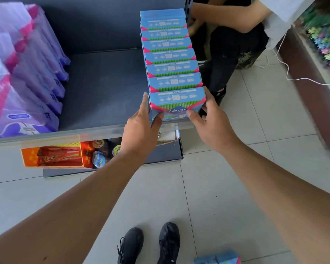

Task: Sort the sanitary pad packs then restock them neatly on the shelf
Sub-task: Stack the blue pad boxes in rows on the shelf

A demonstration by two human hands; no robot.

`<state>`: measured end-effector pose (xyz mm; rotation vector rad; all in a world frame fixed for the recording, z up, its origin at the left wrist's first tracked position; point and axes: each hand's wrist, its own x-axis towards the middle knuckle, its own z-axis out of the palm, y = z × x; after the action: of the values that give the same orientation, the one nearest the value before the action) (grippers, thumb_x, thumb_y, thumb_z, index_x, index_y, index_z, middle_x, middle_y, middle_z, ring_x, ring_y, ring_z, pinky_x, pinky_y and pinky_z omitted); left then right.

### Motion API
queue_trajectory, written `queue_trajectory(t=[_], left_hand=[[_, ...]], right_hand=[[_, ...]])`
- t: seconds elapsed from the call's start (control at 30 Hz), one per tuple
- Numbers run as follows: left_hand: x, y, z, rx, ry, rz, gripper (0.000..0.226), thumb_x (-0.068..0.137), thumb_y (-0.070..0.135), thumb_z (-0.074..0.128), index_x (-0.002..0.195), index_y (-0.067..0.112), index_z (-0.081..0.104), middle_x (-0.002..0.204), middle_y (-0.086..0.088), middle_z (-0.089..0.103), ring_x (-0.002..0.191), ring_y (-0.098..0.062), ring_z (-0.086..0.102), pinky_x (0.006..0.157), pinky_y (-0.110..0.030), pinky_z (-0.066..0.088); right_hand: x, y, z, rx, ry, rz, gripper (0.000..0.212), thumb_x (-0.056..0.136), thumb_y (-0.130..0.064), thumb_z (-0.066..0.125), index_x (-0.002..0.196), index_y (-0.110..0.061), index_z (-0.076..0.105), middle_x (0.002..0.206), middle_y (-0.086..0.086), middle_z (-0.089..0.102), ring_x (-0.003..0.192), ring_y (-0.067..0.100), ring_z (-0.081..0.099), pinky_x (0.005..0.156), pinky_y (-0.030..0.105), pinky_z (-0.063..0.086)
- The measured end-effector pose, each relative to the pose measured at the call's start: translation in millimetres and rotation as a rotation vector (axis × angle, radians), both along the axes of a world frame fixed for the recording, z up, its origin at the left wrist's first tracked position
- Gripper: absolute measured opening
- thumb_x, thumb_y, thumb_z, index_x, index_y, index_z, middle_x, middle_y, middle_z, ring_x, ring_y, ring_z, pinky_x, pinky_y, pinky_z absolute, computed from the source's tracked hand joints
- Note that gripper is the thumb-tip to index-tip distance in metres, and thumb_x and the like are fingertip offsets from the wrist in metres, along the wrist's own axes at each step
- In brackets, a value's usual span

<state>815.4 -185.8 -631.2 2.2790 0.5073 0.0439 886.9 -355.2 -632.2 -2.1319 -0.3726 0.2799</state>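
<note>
Dark grey shelf: purple packs stacked at its left end; one row of blue boxes, pink-and-green trim, at its right end, running front to back. Front box, marked Libresse, sits at the shelf edge, held between left hand and right hand, fingers flat along its sides, thumbs on its face. Floor: pale tiles; two more blue boxes beside black shoes.

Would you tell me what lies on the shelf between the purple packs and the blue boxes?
Head view: only bare dark grey shelf between purple packs and blue boxes.
</note>
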Motion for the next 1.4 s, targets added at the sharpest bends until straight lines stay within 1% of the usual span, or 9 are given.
queue_trajectory(t=[0.1,0.2,0.37,0.6,0.93,1.07,1.2,1.3,1.4], left_hand=[[0.3,-0.9,-0.9,-0.014,-0.003,0.01,0.055,0.1,0.04,0.048,0.148,0.025,0.027,0.124,0.005,0.064,0.103,-0.019,0.064,0.085,-0.038,0.057],[-0.4,-2.3,1.2,-0.02,-0.008,0.014,0.052,0.101,0.036,0.047,0.148,0.024,0.029,0.119,0.003,0.065,0.098,-0.019,0.064,0.084,-0.039,0.057],[-1.3,-0.9,2.8,-0.02,-0.012,0.005,0.049,0.101,0.035,0.046,0.146,0.025,0.03,0.12,0.003,0.063,0.098,-0.019,0.063,0.083,-0.039,0.057],[0.5,2.6,2.7,-0.013,0.014,0.005,0.049,0.102,0.037,0.043,0.147,0.023,0.03,0.11,-0.002,0.066,0.089,-0.024,0.063,0.078,-0.045,0.058],[1.9,4.8,-1.7,0.029,0.017,-0.015,0.052,0.102,0.04,0.04,0.15,0.024,0.027,0.105,-0.004,0.067,0.084,-0.026,0.063,0.073,-0.046,0.057],[-1.1,4.5,-1.3,0.037,-0.023,-0.036,0.051,0.103,0.038,0.041,0.149,0.024,0.027,0.113,-0.001,0.066,0.09,-0.024,0.063,0.075,-0.044,0.057],[-1.6,5.9,-4.4,0.036,-0.022,-0.041,0.051,0.102,0.036,0.043,0.148,0.024,0.027,0.12,0.001,0.063,0.099,-0.024,0.061,0.08,-0.044,0.057],[-4.3,4.3,-6.8,0.03,0.026,-0.044,0.061,0.101,0.036,0.047,0.152,0.024,0.017,0.133,0.002,0.058,0.115,-0.022,0.058,0.089,-0.041,0.053],[-15.0,-0.5,-3.5,0.003,0.051,-0.012,0.074,0.1,0.036,0.049,0.155,0.024,0.001,0.15,0.003,0.041,0.13,-0.02,0.047,0.097,-0.039,0.047]], right_hand=[[0.8,-0.2,-2.2,0.018,0.024,0.017,0.056,0.096,-0.027,0.058,0.146,-0.02,0.034,0.13,-0.006,0.059,0.117,0.003,0.053,0.092,0.019,0.049],[1.1,-0.5,-5.2,-0.004,0.037,0.038,0.052,0.097,-0.03,0.055,0.145,-0.02,0.036,0.129,-0.004,0.06,0.12,0.008,0.055,0.087,0.015,0.047],[1.5,-1.0,-7.8,-0.02,0.051,0.05,0.049,0.099,-0.033,0.052,0.143,-0.021,0.036,0.128,-0.002,0.061,0.12,0.013,0.057,0.092,0.037,0.055],[0.3,1.8,-7.0,-0.042,0.046,0.041,0.046,0.099,-0.032,0.05,0.141,-0.02,0.037,0.126,-0.002,0.061,0.117,0.013,0.059,0.089,0.037,0.056],[4.2,-0.1,-9.9,-0.04,0.062,0.044,0.046,0.1,-0.031,0.049,0.142,-0.018,0.036,0.129,-0.001,0.059,0.121,0.011,0.055,0.085,0.025,0.052],[2.9,-0.6,-7.6,-0.05,0.055,0.045,0.046,0.1,-0.031,0.049,0.142,-0.019,0.036,0.129,-0.003,0.059,0.121,0.011,0.055,0.089,0.03,0.054],[1.4,-0.1,-3.5,-0.075,0.062,0.047,0.047,0.1,-0.03,0.049,0.144,-0.02,0.035,0.13,-0.004,0.057,0.122,0.008,0.053,0.078,0.01,0.047],[-4.5,-1.0,-1.0,-0.087,0.072,0.034,0.048,0.1,-0.027,0.051,0.145,-0.021,0.034,0.131,-0.006,0.056,0.122,0.004,0.05,0.076,0.001,0.042],[-14.8,-5.2,2.8,-0.111,0.044,-0.002,0.053,0.1,-0.025,0.051,0.148,-0.02,0.029,0.138,-0.004,0.053,0.126,0.009,0.049,0.09,0.012,0.042]])
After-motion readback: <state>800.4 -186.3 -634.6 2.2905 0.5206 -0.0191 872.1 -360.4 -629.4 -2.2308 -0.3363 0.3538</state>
